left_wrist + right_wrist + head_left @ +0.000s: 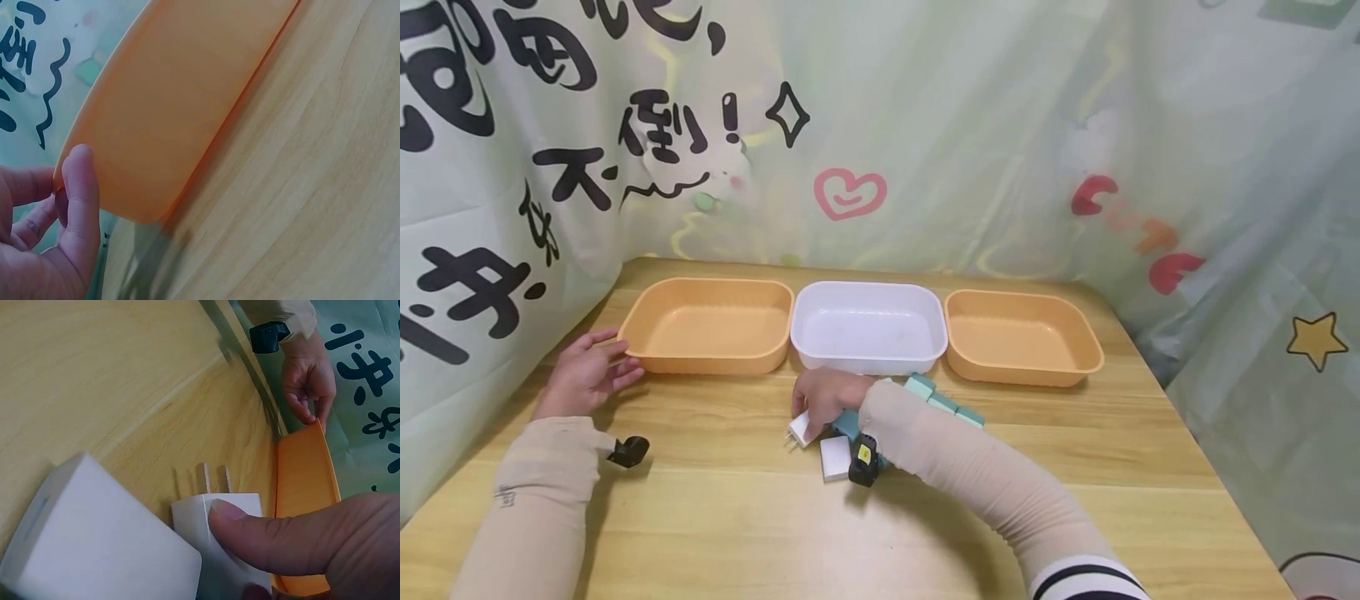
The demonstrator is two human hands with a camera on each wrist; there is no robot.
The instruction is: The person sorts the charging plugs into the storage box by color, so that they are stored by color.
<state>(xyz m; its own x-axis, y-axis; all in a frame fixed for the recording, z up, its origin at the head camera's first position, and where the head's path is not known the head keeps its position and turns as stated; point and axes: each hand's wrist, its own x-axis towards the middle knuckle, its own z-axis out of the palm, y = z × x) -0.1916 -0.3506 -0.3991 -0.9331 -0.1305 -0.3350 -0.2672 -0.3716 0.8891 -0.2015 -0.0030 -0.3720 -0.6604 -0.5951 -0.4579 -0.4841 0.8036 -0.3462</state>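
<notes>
My right hand [829, 398] pinches a white plug-in charger [203, 534] between thumb and fingers. In the right wrist view its two metal prongs point away from the thumb. Beside it on the table lies a second white block-shaped adapter [834, 460], large and close in the right wrist view [100, 537]. At the far left my left hand [583, 375] holds the rim of an orange tray [707, 364], thumb on the outer wall and fingers at the edge. Teal blocks [943, 403] lie partly hidden beneath my right forearm.
A white tray [868, 364] stands in the middle of the row, right behind my right hand. Another orange tray [1022, 372] is on its right. The wooden table [715, 517] meets a printed curtain [962, 150] at the back and sides.
</notes>
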